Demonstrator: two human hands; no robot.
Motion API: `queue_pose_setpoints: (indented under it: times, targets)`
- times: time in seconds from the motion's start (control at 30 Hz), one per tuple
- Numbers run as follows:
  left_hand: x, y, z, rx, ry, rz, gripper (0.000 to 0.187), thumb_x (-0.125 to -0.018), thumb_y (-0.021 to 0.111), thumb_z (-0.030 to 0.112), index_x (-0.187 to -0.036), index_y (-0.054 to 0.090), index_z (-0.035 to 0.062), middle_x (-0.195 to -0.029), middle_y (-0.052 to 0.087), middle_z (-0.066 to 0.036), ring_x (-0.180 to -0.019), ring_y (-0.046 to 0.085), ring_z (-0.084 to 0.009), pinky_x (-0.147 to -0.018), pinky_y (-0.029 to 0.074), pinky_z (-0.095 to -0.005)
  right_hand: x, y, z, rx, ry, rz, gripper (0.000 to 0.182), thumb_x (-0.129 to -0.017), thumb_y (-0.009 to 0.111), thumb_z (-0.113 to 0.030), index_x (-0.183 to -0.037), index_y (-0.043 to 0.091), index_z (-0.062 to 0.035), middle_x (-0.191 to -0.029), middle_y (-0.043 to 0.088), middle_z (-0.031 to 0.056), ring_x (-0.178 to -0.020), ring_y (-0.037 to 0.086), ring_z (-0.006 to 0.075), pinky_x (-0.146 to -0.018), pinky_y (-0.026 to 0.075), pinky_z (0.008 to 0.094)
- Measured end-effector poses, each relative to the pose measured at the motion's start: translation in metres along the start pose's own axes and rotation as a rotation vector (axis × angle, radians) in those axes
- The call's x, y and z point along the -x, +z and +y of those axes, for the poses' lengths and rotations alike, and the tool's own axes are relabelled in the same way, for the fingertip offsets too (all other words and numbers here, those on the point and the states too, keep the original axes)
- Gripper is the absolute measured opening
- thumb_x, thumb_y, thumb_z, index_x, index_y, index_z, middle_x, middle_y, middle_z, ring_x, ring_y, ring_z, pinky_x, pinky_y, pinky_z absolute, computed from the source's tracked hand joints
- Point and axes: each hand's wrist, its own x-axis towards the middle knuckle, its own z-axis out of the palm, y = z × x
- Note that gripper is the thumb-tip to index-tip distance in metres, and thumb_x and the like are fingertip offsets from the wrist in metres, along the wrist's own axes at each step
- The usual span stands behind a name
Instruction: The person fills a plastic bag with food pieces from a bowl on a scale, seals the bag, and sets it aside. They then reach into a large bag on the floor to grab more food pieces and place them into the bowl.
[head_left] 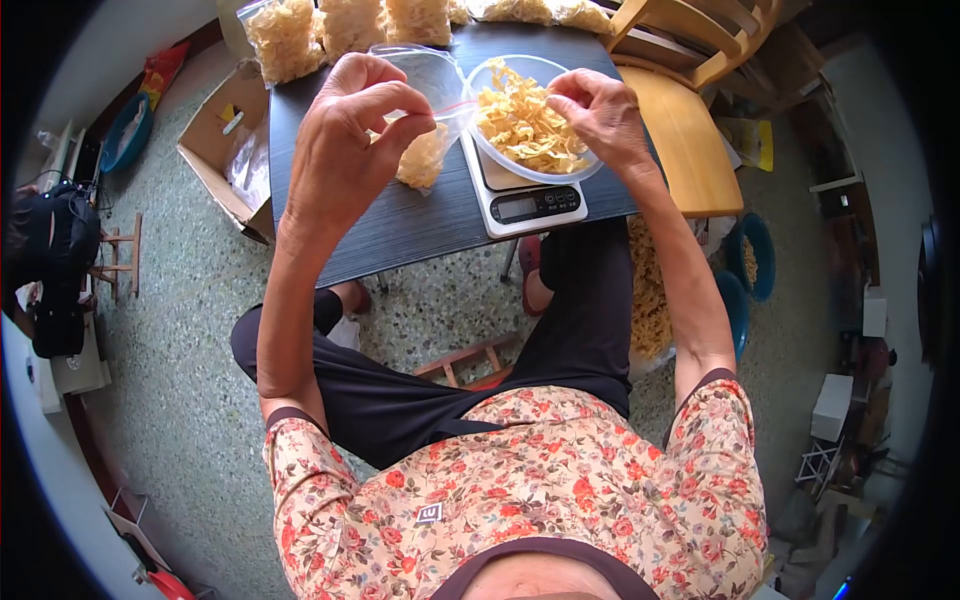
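Scale display too small to read.
Top edge crops filled bags; my left hand covers part of clear bag.

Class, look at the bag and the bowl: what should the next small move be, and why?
Probably, the right hand should bring a few yellow pieces from the bowl to the bag. Its fingertips are at the pieces, while the left hand pinches the bag beside the bowl, and the bag's upper part looks unfilled.

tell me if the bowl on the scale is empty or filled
Filled: pale yellow pieces are heaped across most of the bowl.
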Motion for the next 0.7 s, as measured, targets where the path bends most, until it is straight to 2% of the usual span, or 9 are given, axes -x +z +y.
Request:
queue_pose_setpoints:
  times: [0.1, 0.17, 0.2, 0.27, 0.3, 0.43, 0.67, 0.7]
  targets:
    - [-0.001, -0.001, 0.003, -0.010, -0.012, -0.005, 0.010, -0.080, 0.080, 0.008, -0.089, 0.076, 0.0067, -0.102, 0.063, -0.009, -0.088, 0.064, -0.0214, -0.069, 0.054, -0.0322, 0.005, -0.009, -0.002, -0.240, 0.115, 0.090, 0.017, -0.088, 0.074, -0.017, -0.097, 0.073, -0.0028, -0.084, 0.073, 0.0076, -0.076, 0.069, 0.0178, -0.070, 0.056, 0.0313]
    - [0.000, -0.001, 0.002, -0.029, 0.005, -0.029, 0.011, -0.082, 0.080, 0.010, -0.091, 0.075, 0.0055, -0.107, 0.063, -0.008, -0.090, 0.062, -0.0160, -0.071, 0.051, -0.0289, 0.006, -0.015, 0.004, -0.535, 0.227, 0.103, 0.020, -0.091, 0.075, -0.020, -0.099, 0.071, -0.0014, -0.085, 0.071, 0.0040, -0.072, 0.064, 0.0095, -0.065, 0.054, 0.0247]
    - [0.000, -0.001, 0.003, -0.029, 0.009, -0.027, 0.011, -0.082, 0.080, 0.010, -0.091, 0.075, 0.0055, -0.107, 0.063, -0.008, -0.090, 0.062, -0.0160, -0.071, 0.051, -0.0289, 0.007, -0.014, 0.007, -0.534, 0.224, 0.107, 0.020, -0.091, 0.075, -0.020, -0.099, 0.071, -0.0014, -0.085, 0.071, 0.0040, -0.072, 0.064, 0.0095, -0.065, 0.054, 0.0247]
    - [0.000, -0.002, 0.006, -0.025, -0.009, -0.039, 0.011, -0.082, 0.080, 0.009, -0.091, 0.075, 0.0052, -0.107, 0.062, -0.008, -0.091, 0.062, -0.0166, -0.071, 0.051, -0.0291, 0.007, -0.012, 0.012, -0.900, 0.275, 0.229, 0.023, -0.089, 0.078, -0.020, -0.101, 0.070, -0.0018, -0.088, 0.072, 0.0047, -0.072, 0.064, 0.0077, -0.064, 0.054, 0.0214]
    - [0.000, -0.002, 0.006, -0.026, -0.005, -0.037, 0.011, -0.082, 0.080, 0.009, -0.091, 0.075, 0.0052, -0.107, 0.062, -0.008, -0.091, 0.062, -0.0166, -0.071, 0.051, -0.0291, 0.007, -0.014, 0.012, -0.964, 0.322, 0.235, 0.024, -0.089, 0.079, -0.019, -0.102, 0.069, -0.0025, -0.090, 0.071, 0.0042, -0.073, 0.064, 0.0079, -0.064, 0.054, 0.0215]
    - [0.001, -0.002, 0.006, -0.021, -0.003, -0.029, 0.011, -0.082, 0.080, 0.009, -0.091, 0.075, 0.0051, -0.107, 0.062, -0.008, -0.092, 0.062, -0.0171, -0.071, 0.051, -0.0292, 0.005, -0.015, 0.007, -1.008, 0.329, 0.246, 0.023, -0.088, 0.079, -0.019, -0.102, 0.069, -0.0026, -0.089, 0.071, 0.0041, -0.074, 0.065, 0.0084, -0.065, 0.054, 0.0215]
    - [0.002, -0.003, 0.007, -0.005, -0.019, -0.029, 0.011, -0.082, 0.080, 0.009, -0.090, 0.075, 0.0051, -0.107, 0.062, -0.008, -0.092, 0.063, -0.0171, -0.071, 0.052, -0.0291, -0.008, -0.022, -0.009, -1.083, 0.208, 0.262, 0.025, -0.088, 0.078, -0.018, -0.104, 0.068, -0.0024, -0.089, 0.072, 0.0045, -0.075, 0.066, 0.0087, -0.066, 0.054, 0.0235]
    - [0.002, -0.003, 0.007, -0.005, -0.018, -0.027, 0.011, -0.082, 0.080, 0.009, -0.090, 0.075, 0.0051, -0.107, 0.062, -0.008, -0.092, 0.063, -0.0171, -0.071, 0.052, -0.0291, -0.010, -0.025, -0.016, -1.094, 0.195, 0.268, 0.020, -0.091, 0.075, -0.015, -0.104, 0.067, -0.0025, -0.085, 0.070, 0.0033, -0.071, 0.065, 0.0080, -0.063, 0.055, 0.0227]
